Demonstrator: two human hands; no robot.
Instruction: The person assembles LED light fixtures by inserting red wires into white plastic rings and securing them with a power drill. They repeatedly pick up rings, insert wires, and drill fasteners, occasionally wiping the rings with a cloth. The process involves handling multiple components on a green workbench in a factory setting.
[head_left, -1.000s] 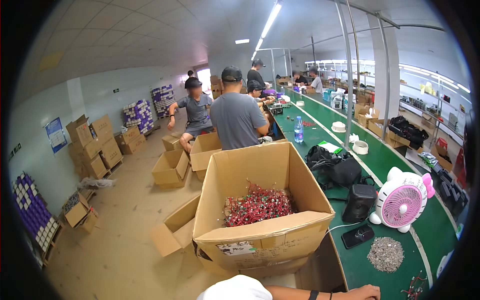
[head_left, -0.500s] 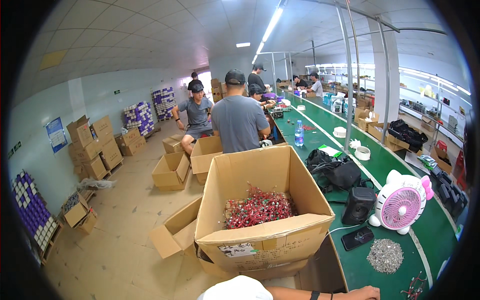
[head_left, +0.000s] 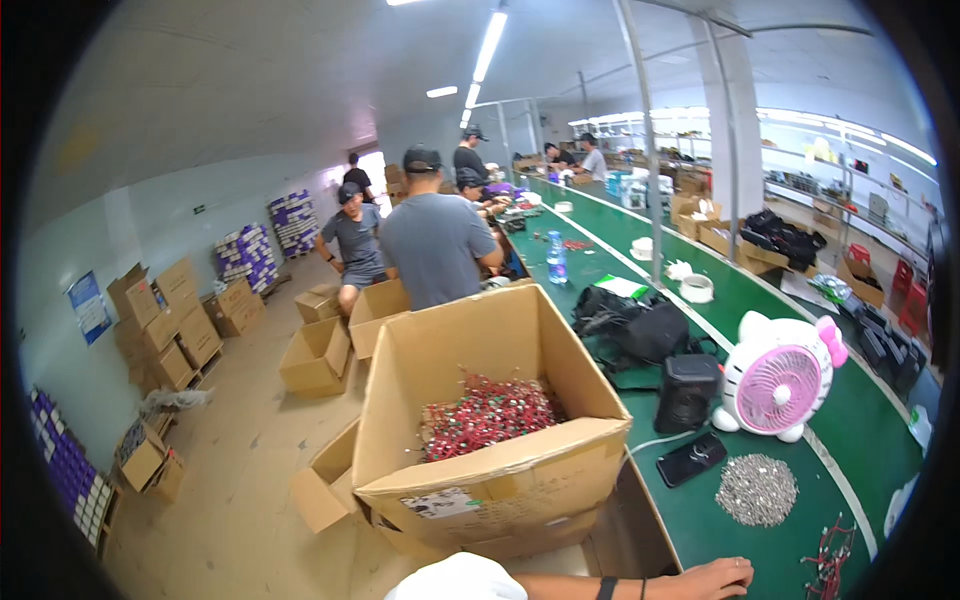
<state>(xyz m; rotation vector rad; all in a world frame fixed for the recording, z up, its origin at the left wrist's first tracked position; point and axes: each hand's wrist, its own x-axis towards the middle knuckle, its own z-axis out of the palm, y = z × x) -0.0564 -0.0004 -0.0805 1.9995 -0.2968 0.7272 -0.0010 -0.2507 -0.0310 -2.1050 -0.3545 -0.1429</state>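
Note:
My right hand rests on the green bench top at the lower edge, its fingers lying loosely on the surface with nothing visible in them. A white sleeve and a dark wristband show along that arm. Nearest to the hand are a heap of small silvery metal parts and a little bunch of red wires. In front of me, left of the bench, stands a big open carton holding a pile of red wired pieces. My left hand is out of view.
Along the bench are a black phone, a black speaker, a pink-and-white fan, a black bag and a water bottle. Metal posts rise from it. Co-workers and open cartons are beyond.
The whole view has swung a little to the right, so things appear farther left. My right hand stays on the bench, its fingers now showing more.

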